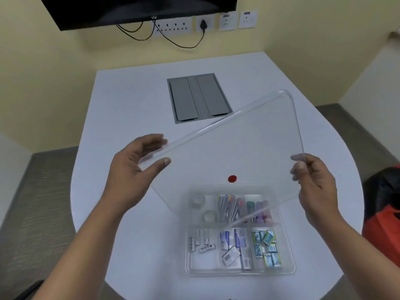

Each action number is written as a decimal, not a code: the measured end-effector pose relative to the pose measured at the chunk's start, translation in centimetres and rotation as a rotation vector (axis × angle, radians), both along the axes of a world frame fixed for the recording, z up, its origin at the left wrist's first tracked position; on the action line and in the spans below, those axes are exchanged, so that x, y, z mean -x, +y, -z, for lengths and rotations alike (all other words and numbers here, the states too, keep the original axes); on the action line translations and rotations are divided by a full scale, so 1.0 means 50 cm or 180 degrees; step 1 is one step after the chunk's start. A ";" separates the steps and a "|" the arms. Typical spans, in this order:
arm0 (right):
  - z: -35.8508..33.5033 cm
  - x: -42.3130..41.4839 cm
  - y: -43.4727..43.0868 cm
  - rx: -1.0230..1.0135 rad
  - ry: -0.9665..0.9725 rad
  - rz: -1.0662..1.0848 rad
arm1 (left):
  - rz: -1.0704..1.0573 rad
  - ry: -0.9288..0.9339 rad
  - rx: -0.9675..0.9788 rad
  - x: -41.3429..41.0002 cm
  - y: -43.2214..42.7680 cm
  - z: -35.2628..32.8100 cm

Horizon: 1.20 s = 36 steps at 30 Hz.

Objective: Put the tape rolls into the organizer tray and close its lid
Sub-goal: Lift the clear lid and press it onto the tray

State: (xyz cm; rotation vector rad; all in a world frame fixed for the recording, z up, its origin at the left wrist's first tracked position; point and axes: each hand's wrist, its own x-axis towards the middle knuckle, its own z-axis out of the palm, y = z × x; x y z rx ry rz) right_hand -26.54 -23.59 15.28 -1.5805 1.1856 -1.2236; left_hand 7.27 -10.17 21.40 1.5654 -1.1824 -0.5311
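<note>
Left hand (134,167): thumb and fingers parted, curled round left corner of clear lid (233,152), thumb on top, fingers behind edge. Right hand (313,182): fingers pressed together, pinching lid's right edge. Both forearms reach forward from bottom of view, lid held in air, rotated askew above far half of organizer tray (290,252). Tray rests on white table (134,94), uncovered. Two tape rolls (203,207) lie in tray's far-left compartment, blurred through lid. Red dot (232,178) on lid.
</note>
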 end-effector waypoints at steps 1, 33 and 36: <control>0.009 0.009 0.010 -0.0122 -0.0034 0.0106 | -0.0266 -0.0011 -0.0097 0.005 -0.007 0.017; 0.250 0.127 0.170 -0.2112 0.1533 0.0300 | -0.0115 -0.1099 -0.2593 0.175 0.100 0.357; 0.254 0.121 0.163 -0.2126 0.1507 0.0294 | -0.0109 -0.0981 -0.2750 0.165 0.102 0.364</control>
